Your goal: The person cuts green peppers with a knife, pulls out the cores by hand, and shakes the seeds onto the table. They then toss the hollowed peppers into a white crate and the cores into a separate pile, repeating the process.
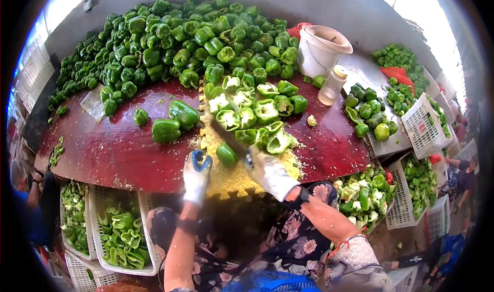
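My right hand (268, 172), in a white glove with blue on the fingers, grips a knife (229, 139). Its dark blade points up and to the left over a yellow foam mat (213, 181). A green bell pepper (226, 154) lies on the mat by the blade, between my hands. In a matching glove, my left hand (197, 174) is at the mat's left edge, thumb and fingers apart and nothing between them. Cut pepper halves (266, 110) cover the mat beyond the knife. Two whole bell peppers (166, 131) lie on the red tabletop (118, 153) to the left.
A large heap of bell peppers (170, 39) covers the table's back. At right stand a white bucket (315, 52) and a clear bottle (332, 88). Crates of cut peppers (149, 240) flank my legs; a heap of pepper scraps (363, 199) is at right. Other people are nearby.
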A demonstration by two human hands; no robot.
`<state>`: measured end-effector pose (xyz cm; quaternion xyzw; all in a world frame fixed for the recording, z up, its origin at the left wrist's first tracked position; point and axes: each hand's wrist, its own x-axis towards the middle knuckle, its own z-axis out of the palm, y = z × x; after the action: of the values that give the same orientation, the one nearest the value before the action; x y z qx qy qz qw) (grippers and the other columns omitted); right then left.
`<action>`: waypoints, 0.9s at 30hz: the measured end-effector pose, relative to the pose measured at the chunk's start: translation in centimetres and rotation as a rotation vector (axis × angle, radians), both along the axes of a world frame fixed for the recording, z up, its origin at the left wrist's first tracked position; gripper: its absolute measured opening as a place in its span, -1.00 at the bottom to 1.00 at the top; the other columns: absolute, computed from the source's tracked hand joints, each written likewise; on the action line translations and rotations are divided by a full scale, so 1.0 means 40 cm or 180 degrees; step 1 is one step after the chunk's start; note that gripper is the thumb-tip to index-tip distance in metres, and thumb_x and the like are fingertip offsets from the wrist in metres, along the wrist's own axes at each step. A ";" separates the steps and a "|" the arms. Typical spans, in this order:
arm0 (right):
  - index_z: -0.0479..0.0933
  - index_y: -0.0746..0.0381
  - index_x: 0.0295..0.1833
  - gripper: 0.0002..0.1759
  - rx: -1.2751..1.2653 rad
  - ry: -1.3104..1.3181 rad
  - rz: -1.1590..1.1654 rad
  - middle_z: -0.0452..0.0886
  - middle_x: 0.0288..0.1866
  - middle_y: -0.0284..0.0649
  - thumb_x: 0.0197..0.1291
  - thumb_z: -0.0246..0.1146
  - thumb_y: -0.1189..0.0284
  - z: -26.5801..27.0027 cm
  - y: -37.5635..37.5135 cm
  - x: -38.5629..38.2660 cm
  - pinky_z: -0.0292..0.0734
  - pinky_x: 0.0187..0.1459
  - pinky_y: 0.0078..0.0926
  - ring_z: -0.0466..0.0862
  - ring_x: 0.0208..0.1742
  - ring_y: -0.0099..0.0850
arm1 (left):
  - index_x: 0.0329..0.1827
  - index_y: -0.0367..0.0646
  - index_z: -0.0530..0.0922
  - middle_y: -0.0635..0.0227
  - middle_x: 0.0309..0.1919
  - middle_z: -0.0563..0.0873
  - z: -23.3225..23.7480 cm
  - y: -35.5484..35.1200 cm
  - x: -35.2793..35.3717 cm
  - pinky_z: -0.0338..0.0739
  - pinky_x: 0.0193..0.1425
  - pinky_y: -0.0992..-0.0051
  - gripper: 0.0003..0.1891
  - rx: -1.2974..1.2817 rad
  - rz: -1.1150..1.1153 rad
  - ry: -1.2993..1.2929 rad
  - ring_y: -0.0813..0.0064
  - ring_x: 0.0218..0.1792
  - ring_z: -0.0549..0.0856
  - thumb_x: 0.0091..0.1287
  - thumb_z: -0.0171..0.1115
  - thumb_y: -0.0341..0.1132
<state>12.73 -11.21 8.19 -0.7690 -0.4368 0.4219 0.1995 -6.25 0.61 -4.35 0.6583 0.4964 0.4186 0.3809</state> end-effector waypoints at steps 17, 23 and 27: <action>0.13 0.31 0.53 -0.22 0.0230 -0.1422 0.0349 0.54 0.22 0.26 0.42 0.06 -0.01 -0.186 0.043 0.130 0.44 0.24 -0.01 0.55 0.21 0.17 | 0.65 -0.07 0.01 -0.22 0.55 0.12 0.044 0.379 0.114 0.13 0.58 0.00 0.18 0.0766 0.0611 0.2806 -0.12 0.53 0.23 0.09 0.43 0.30; 0.29 0.27 0.30 -0.40 0.0301 -0.1412 0.0217 0.65 -0.11 0.18 0.36 0.17 0.07 -0.192 0.057 0.129 0.56 -0.04 0.06 0.66 -0.08 0.15 | 0.60 -0.13 0.15 -0.13 0.48 0.31 0.145 0.555 0.112 0.27 0.50 0.03 0.05 -0.0287 0.0718 0.2726 -0.10 0.47 0.34 0.22 0.15 0.45; 0.32 0.25 0.27 -0.45 0.0301 -0.1512 0.0204 0.67 -0.18 0.14 0.37 0.17 0.09 -0.188 0.053 0.126 0.58 -0.11 0.05 0.68 -0.17 0.14 | 0.56 -0.16 0.21 -0.12 0.41 0.41 0.116 0.562 0.122 0.36 0.44 0.03 -0.03 -0.0452 0.0492 0.2592 -0.14 0.39 0.44 0.25 0.22 0.33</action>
<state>17.75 -9.08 0.66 -0.8222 -0.5149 0.2144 0.1134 -1.38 23.08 0.27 0.7029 0.6819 0.1164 0.1654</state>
